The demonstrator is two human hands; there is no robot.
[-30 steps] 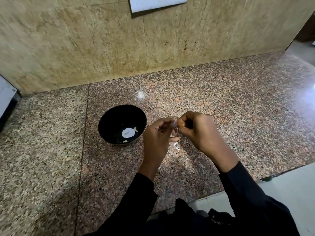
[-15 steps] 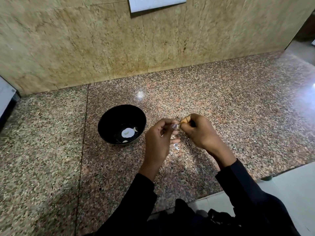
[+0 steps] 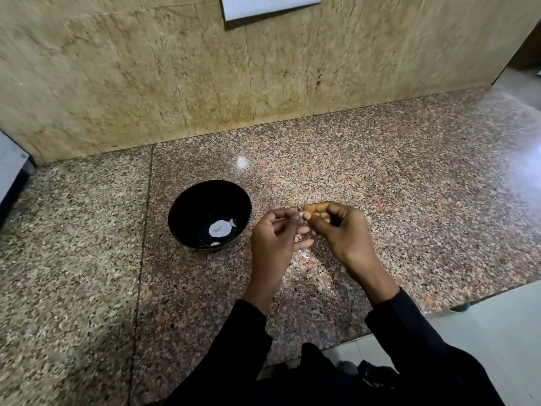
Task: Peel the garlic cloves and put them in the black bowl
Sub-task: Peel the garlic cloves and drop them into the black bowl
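Observation:
A black bowl (image 3: 187, 212) stands on the granite counter, left of my hands, with a few pale peeled garlic cloves (image 3: 233, 222) at its bottom. Just right of the bowl, my left hand (image 3: 273, 244) and my right hand (image 3: 342, 232) meet above the counter. Both pinch one small pale garlic clove (image 3: 306, 214) between thumb and fingertips; most of the clove is hidden by the fingers. Bits of white garlic skin (image 3: 306, 255) lie on the counter under my hands.
The speckled granite counter (image 3: 409, 200) runs to a beige stone wall at the back. A white switch plate (image 3: 269, 5) is on the wall. A white appliance edge (image 3: 11, 168) sits at far left. The counter's front edge drops to a pale floor at lower right.
My hands stay together on the clove; the right hand's fingers have shifted slightly and opened a little toward the camera. The bowl has not moved.

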